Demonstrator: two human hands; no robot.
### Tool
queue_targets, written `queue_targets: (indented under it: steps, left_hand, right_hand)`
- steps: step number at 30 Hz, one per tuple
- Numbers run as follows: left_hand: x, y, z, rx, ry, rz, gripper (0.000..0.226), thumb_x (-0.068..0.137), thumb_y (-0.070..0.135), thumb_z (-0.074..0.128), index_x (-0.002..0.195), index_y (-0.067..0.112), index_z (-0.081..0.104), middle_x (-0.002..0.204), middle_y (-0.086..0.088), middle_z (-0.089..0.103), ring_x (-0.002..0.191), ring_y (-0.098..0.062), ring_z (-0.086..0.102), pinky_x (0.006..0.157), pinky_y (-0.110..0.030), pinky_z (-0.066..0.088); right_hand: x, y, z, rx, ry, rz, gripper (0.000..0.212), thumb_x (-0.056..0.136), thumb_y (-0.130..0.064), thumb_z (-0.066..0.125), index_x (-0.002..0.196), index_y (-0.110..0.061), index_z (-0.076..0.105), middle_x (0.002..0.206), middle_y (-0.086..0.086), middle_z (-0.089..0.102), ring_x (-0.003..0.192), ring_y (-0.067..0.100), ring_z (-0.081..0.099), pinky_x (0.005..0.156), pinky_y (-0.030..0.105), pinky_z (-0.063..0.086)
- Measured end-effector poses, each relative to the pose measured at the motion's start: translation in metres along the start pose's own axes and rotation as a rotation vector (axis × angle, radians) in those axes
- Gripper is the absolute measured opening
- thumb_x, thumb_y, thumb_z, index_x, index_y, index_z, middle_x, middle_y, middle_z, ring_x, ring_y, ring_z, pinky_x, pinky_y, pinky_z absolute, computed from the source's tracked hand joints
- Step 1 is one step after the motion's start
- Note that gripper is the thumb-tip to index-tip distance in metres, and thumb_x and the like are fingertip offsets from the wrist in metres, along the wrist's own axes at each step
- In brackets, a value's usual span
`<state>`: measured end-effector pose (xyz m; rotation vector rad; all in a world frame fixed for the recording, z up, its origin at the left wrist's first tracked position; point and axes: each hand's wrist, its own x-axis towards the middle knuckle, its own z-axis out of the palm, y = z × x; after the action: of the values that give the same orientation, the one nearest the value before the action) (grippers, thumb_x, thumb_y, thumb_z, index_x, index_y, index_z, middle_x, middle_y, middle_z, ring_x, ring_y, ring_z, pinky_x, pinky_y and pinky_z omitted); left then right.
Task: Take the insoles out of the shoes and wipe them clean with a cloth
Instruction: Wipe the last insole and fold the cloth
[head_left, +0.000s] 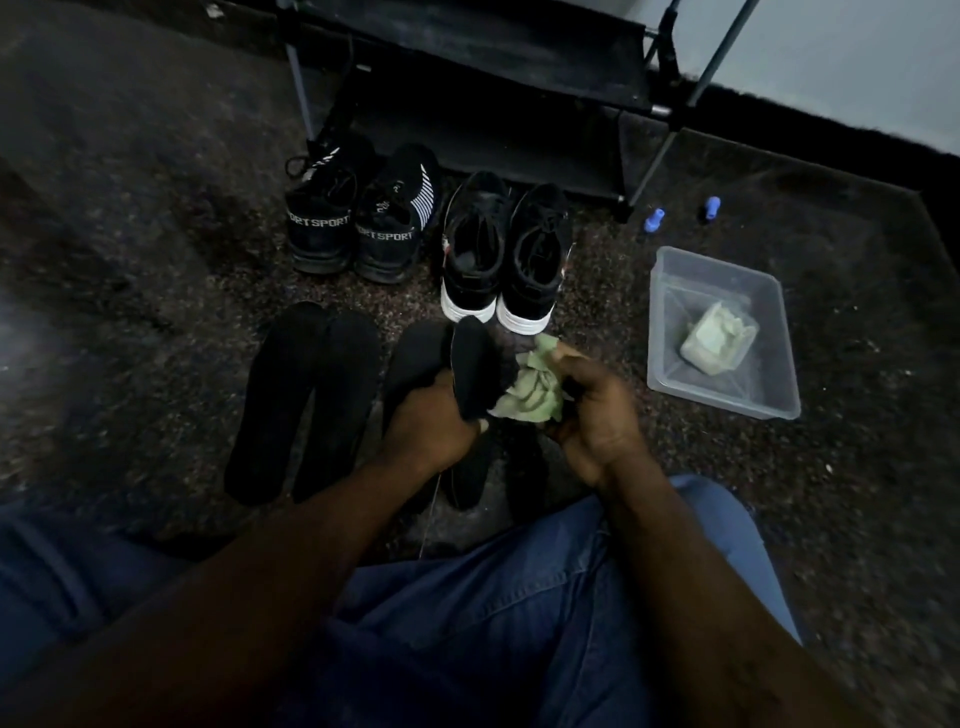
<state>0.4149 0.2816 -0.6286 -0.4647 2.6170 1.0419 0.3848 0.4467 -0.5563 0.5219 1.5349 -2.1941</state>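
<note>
My left hand (428, 423) grips a black insole (470, 364), held up on edge above the carpet. My right hand (597, 415) clutches a crumpled pale green cloth (530, 387) pressed against that insole's right side. Two more black insoles (301, 400) lie flat side by side on the carpet to the left, and another dark insole (415, 358) lies partly under my left hand. Beyond them stand a black pair of shoes marked SPORT (353, 218) and a black pair with white soles (506, 254), heels toward me.
A clear plastic tub (727, 384) holding a folded pale cloth (719, 338) sits on the carpet to the right. Two small blue-capped items (654, 221) lie behind it. A dark shoe rack (493, 78) stands at the back. My knees in blue jeans fill the foreground.
</note>
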Motion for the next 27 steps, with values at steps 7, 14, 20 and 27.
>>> queue_targets:
  steps: [7,14,20,27]
  left_hand:
    - [0.007,-0.003,-0.026,0.156,0.126,0.041,0.046,0.088,0.058,0.064,0.118,0.023,0.073,0.116,-0.009,0.074,0.106,-0.031,0.070,0.091,-0.042,0.058]
    - [-0.017,0.040,-0.049,-0.878,-0.349,-0.053,0.022,0.102,0.030,0.063,0.118,0.016,0.069,0.094,-0.004,0.076,0.075,-0.018,0.073,0.072,-0.034,0.062]
    - [-0.017,0.055,-0.036,-0.956,-0.081,-0.063,0.013,0.094,-0.006,0.064,0.094,0.007,0.066,0.088,-0.010,0.072,0.077,-0.017,0.071,0.061,-0.024,0.059]
    - [-0.013,0.077,-0.032,-0.992,-0.082,-0.078,0.020,0.091,-0.011,0.055,0.097,-0.007,0.073,0.097,-0.018,0.078,0.087,-0.021,0.076,0.072,-0.026,0.061]
  right_hand:
    - [0.004,0.001,0.002,-0.072,-0.027,-0.064,0.032,0.097,0.002,0.048,0.120,-0.007,0.069,0.101,0.009,0.076,0.079,0.016,0.072,0.060,0.024,0.057]
    - [0.005,0.007,0.007,-0.016,-0.025,-0.113,0.030,0.098,0.000,0.055,0.126,0.006,0.065,0.118,0.025,0.071,0.092,0.026,0.070,0.081,0.035,0.059]
    - [0.004,0.008,0.002,-0.153,0.047,-0.162,0.017,0.092,0.004,0.064,0.090,-0.008,0.076,0.087,0.012,0.077,0.077,0.021,0.070,0.077,0.035,0.058]
    - [0.006,0.010,-0.008,-0.545,0.291,-0.418,0.036,0.079,0.004,0.074,0.099,-0.024,0.063,0.081,-0.004,0.072,0.073,0.013,0.069,0.076,0.037,0.061]
